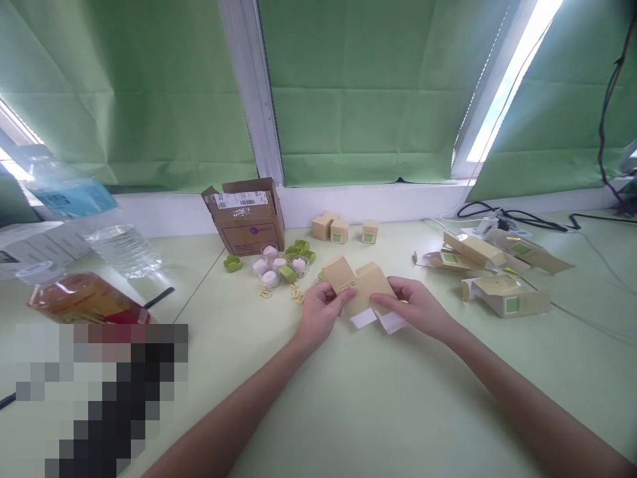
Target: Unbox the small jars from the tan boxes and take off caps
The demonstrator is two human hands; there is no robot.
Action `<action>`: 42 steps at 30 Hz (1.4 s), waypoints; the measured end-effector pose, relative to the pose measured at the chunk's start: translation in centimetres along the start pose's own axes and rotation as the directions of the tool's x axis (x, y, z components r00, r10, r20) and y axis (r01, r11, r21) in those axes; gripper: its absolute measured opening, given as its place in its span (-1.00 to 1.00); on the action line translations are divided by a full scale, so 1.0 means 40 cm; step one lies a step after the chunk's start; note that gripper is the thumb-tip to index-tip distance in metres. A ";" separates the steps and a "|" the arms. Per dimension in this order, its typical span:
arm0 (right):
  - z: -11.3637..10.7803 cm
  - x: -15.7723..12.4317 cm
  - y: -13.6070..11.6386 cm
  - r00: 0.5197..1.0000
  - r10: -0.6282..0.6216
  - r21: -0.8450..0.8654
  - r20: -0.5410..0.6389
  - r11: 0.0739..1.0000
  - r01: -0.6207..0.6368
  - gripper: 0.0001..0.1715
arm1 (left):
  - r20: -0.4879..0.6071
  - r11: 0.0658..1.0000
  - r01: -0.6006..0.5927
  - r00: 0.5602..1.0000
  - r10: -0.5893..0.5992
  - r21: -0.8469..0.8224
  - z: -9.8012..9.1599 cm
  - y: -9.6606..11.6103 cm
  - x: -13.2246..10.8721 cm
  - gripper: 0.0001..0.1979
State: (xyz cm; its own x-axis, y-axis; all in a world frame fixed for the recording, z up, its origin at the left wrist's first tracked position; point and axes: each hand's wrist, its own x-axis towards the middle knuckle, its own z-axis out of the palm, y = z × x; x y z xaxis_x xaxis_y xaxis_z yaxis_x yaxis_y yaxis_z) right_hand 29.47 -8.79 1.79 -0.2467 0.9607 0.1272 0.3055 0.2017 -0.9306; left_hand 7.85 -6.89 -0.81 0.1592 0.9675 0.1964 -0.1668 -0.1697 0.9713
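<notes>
While the left hand (pixel 321 312) grips one side of a partly folded carton (pixel 365 289) at the centre of the frame, the right hand (pixel 421 305) pinches its other side, white flaps pointing toward the lower edge. Left of centre on the counter (pixel 318 418), pink pieces (pixel 270 279) and green pieces (pixel 233 263) cluster near an open brown box (pixel 251 232). More cartons (pixel 512 297) with open flaps lie at right.
</notes>
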 end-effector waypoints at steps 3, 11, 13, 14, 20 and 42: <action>0.016 0.005 0.005 0.997 0.069 0.203 0.017 0.977 -0.071 -0.52 | 0.048 0.999 0.032 0.998 -0.031 -0.012 0.003 0.001 -0.003 -0.59; 0.047 0.014 0.006 0.986 0.140 0.359 0.089 0.919 -0.163 -0.41 | 0.087 0.994 0.107 0.990 -0.108 0.012 0.002 -0.019 0.009 -0.53; 0.037 0.021 0.015 0.983 0.136 0.366 0.125 0.915 -0.173 -0.44 | 0.061 0.996 0.085 0.994 -0.086 0.022 0.003 -0.026 0.011 -0.55; 0.028 0.025 0.022 0.986 0.132 0.382 0.098 0.910 -0.160 -0.46 | 0.049 0.996 0.078 0.996 -0.081 0.045 0.004 -0.030 0.011 -0.56; -0.050 0.057 0.071 0.858 0.308 0.563 -0.412 0.826 -0.026 -0.61 | -0.103 0.973 -0.031 0.993 0.055 0.229 -0.005 -0.027 0.006 -0.58; 0.100 0.014 0.062 0.960 -0.275 -0.452 -0.055 0.864 0.222 -0.38 | 0.036 0.889 -0.122 0.992 0.118 0.442 0.006 -0.025 -0.012 -0.59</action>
State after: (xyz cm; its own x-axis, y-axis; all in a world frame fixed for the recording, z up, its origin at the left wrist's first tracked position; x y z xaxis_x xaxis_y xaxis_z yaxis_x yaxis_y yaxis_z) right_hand 26.42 -8.51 -1.80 -0.2707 0.8769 0.3972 0.6246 0.4740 -0.6207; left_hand 8.19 -7.22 -1.84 0.1735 0.9332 0.3146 0.2623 -0.3517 0.8986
